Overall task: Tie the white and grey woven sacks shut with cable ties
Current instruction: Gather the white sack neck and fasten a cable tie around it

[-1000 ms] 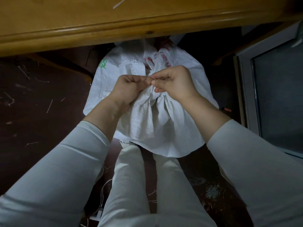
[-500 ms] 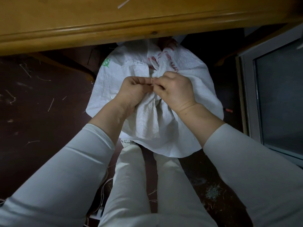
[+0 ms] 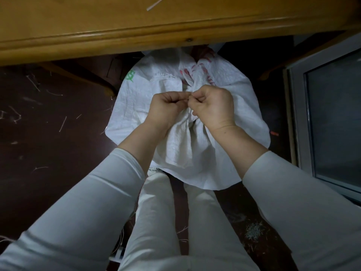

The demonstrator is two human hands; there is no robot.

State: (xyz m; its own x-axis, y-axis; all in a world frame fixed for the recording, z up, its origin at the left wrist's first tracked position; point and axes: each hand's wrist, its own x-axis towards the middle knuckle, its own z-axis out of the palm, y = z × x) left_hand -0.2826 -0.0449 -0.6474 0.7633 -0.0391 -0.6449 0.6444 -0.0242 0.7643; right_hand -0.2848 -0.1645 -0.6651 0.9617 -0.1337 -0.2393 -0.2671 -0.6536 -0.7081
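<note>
Both fists are shifted slightly nearer since earlier. Left hand (image 3: 166, 106) and right hand (image 3: 213, 106) are pinched closed at the sack (image 3: 187, 145) neck; contents hidden. Gathers should be held tight while cinching.

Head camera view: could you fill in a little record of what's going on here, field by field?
Sack: white woven sack, mouth gathered into pleats
Left hand: curled, pinching at the gathered neck
Right hand: curled, fingertips meeting the left hand's
Cable tie: too small to make out
Above: wooden table edge
Floor: dark, strewn with thin offcuts
</note>
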